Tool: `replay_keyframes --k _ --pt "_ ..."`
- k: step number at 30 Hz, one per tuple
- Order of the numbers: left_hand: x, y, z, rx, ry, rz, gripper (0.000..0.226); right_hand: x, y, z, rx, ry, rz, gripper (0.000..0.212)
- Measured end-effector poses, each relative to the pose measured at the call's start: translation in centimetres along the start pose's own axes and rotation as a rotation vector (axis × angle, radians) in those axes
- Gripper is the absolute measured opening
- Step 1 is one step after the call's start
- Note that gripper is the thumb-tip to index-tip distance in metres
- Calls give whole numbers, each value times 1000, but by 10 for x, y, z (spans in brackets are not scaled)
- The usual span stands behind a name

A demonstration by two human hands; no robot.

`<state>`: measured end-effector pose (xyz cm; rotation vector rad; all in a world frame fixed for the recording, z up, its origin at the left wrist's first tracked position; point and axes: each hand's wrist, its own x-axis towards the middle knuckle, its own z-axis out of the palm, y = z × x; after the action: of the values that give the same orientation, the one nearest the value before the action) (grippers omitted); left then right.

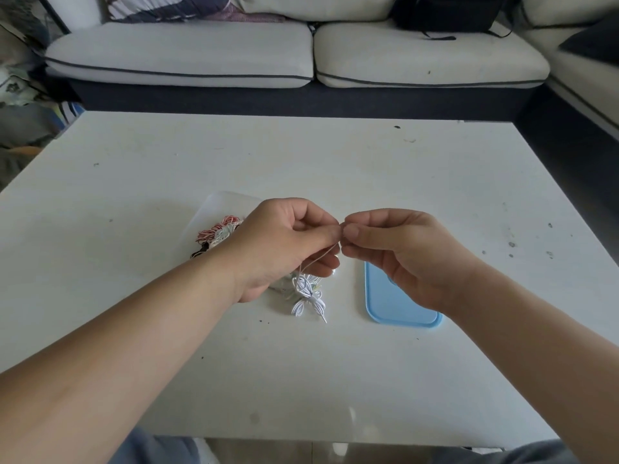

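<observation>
Left hand, thin white looped cord

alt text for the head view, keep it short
A left hand and right hand pinch a thin white cord above a white table, its looped bundle below them. A clear tub of coloured cord bundles sits behind the left hand; a blue lid lies beneath the right.

Bare left grip and right grip on unsleeved forearms; grey-blue trousers below.
</observation>
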<state>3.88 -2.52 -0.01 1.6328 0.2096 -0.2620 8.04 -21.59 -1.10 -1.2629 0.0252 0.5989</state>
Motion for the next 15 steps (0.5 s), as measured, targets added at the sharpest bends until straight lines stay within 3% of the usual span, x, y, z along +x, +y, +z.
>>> replay_keyframes --k 5,8,15 --pt "2 3 -2 -67 82 -10 4 0 -4 -1 83 -6 21 22" --pt "3 1 -3 -86 105 2 11 1 -2 0 92 -5 36 23" --pt "4 -2 2 -100 83 18 10 -1 2 -4 -69 -14 22 16"
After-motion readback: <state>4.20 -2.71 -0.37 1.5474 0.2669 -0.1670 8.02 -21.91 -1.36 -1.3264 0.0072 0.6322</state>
